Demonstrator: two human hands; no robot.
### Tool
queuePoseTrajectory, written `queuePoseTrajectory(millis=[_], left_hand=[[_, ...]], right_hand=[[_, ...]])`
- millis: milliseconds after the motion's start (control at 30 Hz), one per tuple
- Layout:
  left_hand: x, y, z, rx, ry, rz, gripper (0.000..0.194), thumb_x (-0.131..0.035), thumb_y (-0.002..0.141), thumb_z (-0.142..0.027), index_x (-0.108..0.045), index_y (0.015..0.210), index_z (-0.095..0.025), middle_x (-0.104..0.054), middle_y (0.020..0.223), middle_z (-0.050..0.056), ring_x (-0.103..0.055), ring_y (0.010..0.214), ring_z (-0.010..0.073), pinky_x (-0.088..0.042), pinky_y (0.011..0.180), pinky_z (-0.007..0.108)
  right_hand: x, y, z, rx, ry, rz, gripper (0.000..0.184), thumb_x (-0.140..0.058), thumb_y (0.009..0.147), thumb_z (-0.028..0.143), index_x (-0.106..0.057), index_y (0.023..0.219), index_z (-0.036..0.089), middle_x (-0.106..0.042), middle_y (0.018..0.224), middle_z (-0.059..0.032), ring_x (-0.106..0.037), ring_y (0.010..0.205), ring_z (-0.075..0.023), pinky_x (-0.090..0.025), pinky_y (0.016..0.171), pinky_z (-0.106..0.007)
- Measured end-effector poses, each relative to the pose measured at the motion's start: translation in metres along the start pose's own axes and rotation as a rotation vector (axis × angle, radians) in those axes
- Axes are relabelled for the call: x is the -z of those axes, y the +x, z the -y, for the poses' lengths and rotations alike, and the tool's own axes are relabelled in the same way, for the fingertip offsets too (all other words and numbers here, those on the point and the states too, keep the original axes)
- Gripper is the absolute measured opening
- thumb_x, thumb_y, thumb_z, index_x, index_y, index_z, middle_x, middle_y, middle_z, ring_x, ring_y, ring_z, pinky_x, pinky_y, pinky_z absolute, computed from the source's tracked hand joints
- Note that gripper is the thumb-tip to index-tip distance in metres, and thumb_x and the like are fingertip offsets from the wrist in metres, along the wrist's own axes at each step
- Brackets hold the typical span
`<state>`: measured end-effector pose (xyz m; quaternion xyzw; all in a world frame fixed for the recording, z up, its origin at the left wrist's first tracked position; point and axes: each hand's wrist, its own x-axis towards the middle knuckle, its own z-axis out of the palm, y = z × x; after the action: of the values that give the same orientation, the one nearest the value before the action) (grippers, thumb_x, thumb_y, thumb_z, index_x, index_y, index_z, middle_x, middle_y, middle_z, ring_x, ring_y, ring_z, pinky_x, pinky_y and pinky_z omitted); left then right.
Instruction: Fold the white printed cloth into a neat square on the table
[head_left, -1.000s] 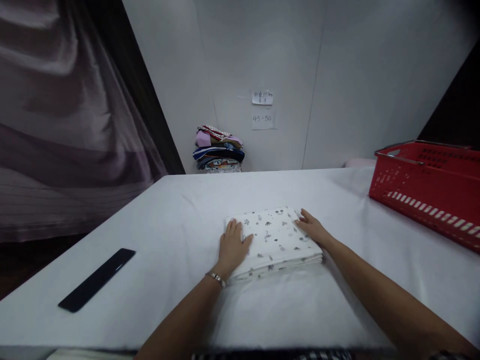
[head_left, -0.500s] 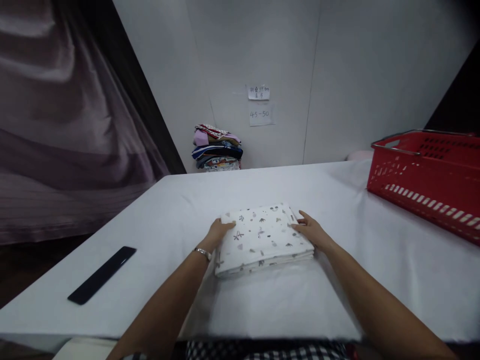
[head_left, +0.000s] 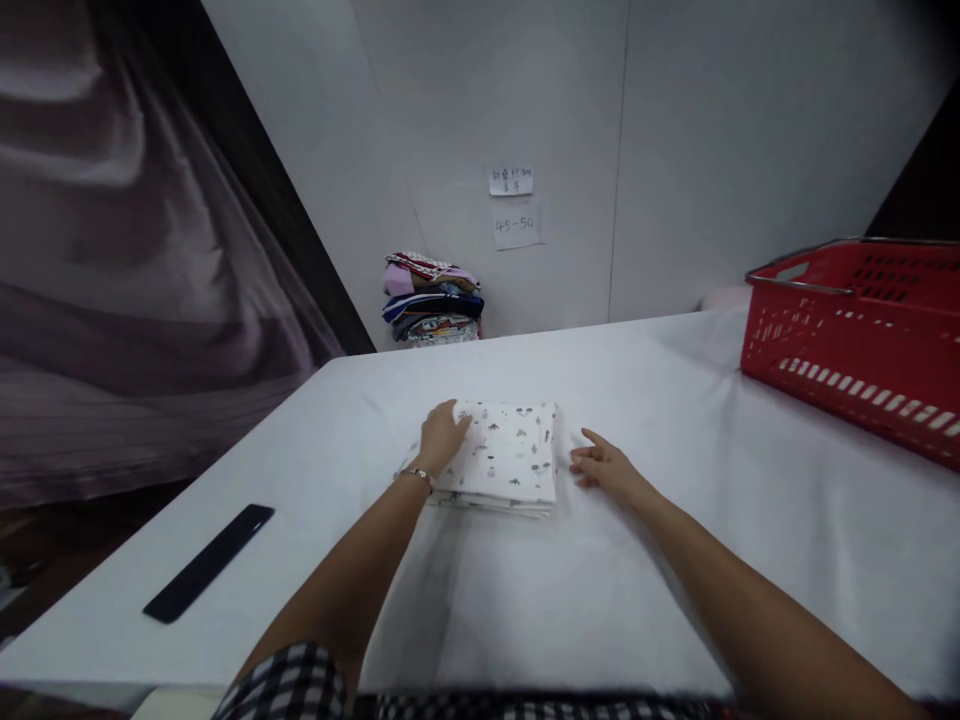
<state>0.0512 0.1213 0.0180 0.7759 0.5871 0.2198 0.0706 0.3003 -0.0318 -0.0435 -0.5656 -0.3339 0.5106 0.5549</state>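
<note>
A folded white cloth (head_left: 514,455) with small grey and brown prints lies on the table in front of me. My left hand (head_left: 442,438) is at its left part, thumb on the top layer and the other fingers curled at the far side. A bit of the cloth shows to the left of my wrist, which wears a metal bracelet. Just right of the cloth, and apart from it, my right hand (head_left: 602,466) hovers over the table, fingers spread with nothing in them.
A red plastic basket (head_left: 855,345) with a metal handle stands on the white table (head_left: 637,600) at right. A flat black strip (head_left: 210,562) lies at left. Behind the far edge is a stack of folded fabrics (head_left: 433,300), beneath paper signs (head_left: 517,222) on the wall.
My right hand has come off the cloth's right edge. The cloth's right edge now lies further left and the cloth looks narrower. My left hand has moved slightly farther away over it.
</note>
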Motion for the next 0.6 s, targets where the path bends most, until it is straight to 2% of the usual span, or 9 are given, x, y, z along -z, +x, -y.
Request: queuePoseTrajectory(millis=[133, 200, 267, 367, 467, 600], left_hand=[[-0.010, -0.051, -0.053, -0.418, -0.103, 0.106, 0.031, -0.049, 0.084, -0.043, -0.061, 0.098, -0.018, -0.063, 0.100, 0.006, -0.055, 0.095, 0.0201, -0.041, 0.086, 0.033], [-0.014, -0.079, -0.072, -0.547, -0.105, 0.154, 0.031, -0.052, 0.081, -0.046, -0.061, 0.095, -0.020, -0.062, 0.093, 0.004, -0.055, 0.090, 0.0198, -0.041, 0.081, 0.033], [-0.017, -0.102, -0.082, -0.593, -0.053, 0.164, 0.039, -0.059, 0.074, -0.052, -0.058, 0.097, -0.020, -0.060, 0.092, 0.005, -0.053, 0.088, 0.0214, -0.041, 0.077, 0.035], [-0.021, -0.123, -0.084, -0.573, 0.048, 0.144, 0.047, -0.063, 0.068, -0.055, -0.055, 0.097, -0.019, -0.057, 0.093, 0.006, -0.051, 0.088, 0.0238, -0.040, 0.076, 0.038], [-0.025, -0.131, -0.079, -0.573, 0.086, 0.134, 0.039, -0.063, 0.072, -0.046, -0.053, 0.098, -0.019, -0.056, 0.095, 0.007, -0.050, 0.091, 0.0240, -0.039, 0.078, 0.038], [-0.029, -0.134, -0.072, -0.597, 0.035, 0.092, 0.039, -0.061, 0.075, -0.040, -0.051, 0.106, -0.018, -0.057, 0.103, 0.008, -0.050, 0.096, 0.0242, -0.040, 0.082, 0.039]], right_hand=[[-0.003, -0.004, 0.005, -0.069, 0.039, 0.028, 0.079, -0.065, 0.074, 0.019, -0.023, 0.141, 0.015, -0.063, 0.103, -0.0130, -0.065, 0.073, -0.0174, -0.056, 0.058, -0.029], [-0.006, -0.010, 0.010, -0.120, 0.060, 0.074, 0.082, -0.067, 0.074, 0.022, -0.020, 0.141, 0.014, -0.065, 0.100, -0.0137, -0.066, 0.072, -0.0188, -0.057, 0.059, -0.031], [-0.009, -0.016, 0.014, -0.167, 0.078, 0.127, 0.086, -0.069, 0.073, 0.026, -0.018, 0.142, 0.014, -0.066, 0.100, -0.0141, -0.067, 0.073, -0.0200, -0.057, 0.059, -0.032], [-0.011, -0.021, 0.016, -0.219, 0.079, 0.188, 0.089, -0.070, 0.072, 0.029, -0.017, 0.142, 0.016, -0.065, 0.105, -0.0147, -0.067, 0.074, -0.0205, -0.057, 0.057, -0.032], [-0.013, -0.023, 0.016, -0.217, 0.076, 0.205, 0.086, -0.069, 0.073, 0.027, -0.018, 0.142, 0.017, -0.063, 0.109, -0.0146, -0.067, 0.074, -0.0201, -0.057, 0.054, -0.030], [-0.014, -0.023, 0.015, -0.215, 0.091, 0.207, 0.082, -0.068, 0.074, 0.026, -0.022, 0.141, 0.016, -0.065, 0.105, -0.0134, -0.067, 0.074, -0.0187, -0.057, 0.055, -0.028]])
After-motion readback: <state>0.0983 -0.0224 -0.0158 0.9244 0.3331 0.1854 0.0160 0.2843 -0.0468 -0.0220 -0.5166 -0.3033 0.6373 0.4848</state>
